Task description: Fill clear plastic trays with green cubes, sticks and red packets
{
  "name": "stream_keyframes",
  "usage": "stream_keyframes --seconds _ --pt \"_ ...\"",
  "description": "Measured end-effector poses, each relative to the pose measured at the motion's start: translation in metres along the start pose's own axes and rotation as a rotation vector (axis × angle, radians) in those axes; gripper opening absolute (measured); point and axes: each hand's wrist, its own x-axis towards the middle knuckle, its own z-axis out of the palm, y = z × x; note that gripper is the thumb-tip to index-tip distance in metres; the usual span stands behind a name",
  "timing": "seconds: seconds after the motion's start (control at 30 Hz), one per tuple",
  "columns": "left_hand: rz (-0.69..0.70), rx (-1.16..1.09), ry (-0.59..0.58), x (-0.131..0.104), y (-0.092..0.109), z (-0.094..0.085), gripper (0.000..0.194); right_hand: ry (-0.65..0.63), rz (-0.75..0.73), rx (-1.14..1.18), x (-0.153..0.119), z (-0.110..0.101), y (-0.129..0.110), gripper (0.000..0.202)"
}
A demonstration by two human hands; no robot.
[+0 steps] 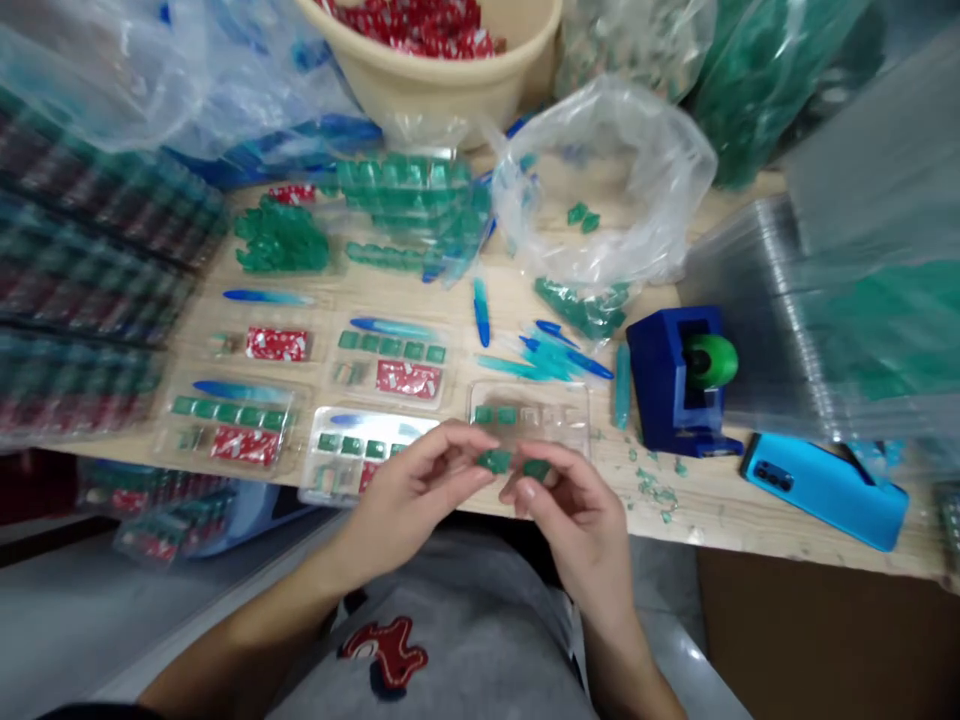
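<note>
Near the table's front edge, my left hand (424,485) pinches a small green square piece (493,461) between thumb and fingertips. Close beside it, my right hand (577,510) grips another small green piece (535,468). Just beyond my fingers lies a clear plastic tray (562,395) with two green pieces in its left slots. To the left stands a fuller tray (322,420) with a row of green pieces, a blue pen-like stick and a red patterned packet, partly hidden by my left hand.
More filled trays (390,350) lie at left, beside tall stacks of them (82,290). Blue pen-like sticks (570,350), an open plastic bag (637,180) and a beige tub (442,85) are behind. A blue tape dispenser (667,390) and blue phone (825,490) sit right.
</note>
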Motion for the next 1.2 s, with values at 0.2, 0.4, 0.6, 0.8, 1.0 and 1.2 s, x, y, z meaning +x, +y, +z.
stream_keyframes --seconds 0.2,0.4,0.6,0.8,1.0,1.2 --pt "-0.108 -0.267 -0.008 0.002 0.011 0.002 0.019 -0.050 -0.149 -0.127 0.001 0.003 -0.010 0.013" --pt "-0.018 -0.013 0.034 -0.004 0.020 0.005 0.010 -0.029 -0.359 -0.433 -0.007 -0.001 -0.012 0.014" --pt "0.235 0.399 0.047 -0.013 0.014 0.009 0.021 -0.002 -0.398 -0.549 -0.012 -0.003 -0.010 0.016" --pt "0.442 0.694 -0.090 -0.013 0.005 0.008 0.026 0.001 -0.427 -0.615 -0.007 -0.006 -0.005 0.015" --pt "0.558 0.812 0.009 -0.006 0.002 0.012 0.021 -0.013 -0.447 -0.671 0.001 -0.011 0.002 0.011" --pt "0.167 0.217 0.072 -0.007 0.015 0.006 0.014 0.072 -0.386 -0.571 -0.002 -0.002 -0.001 0.008"
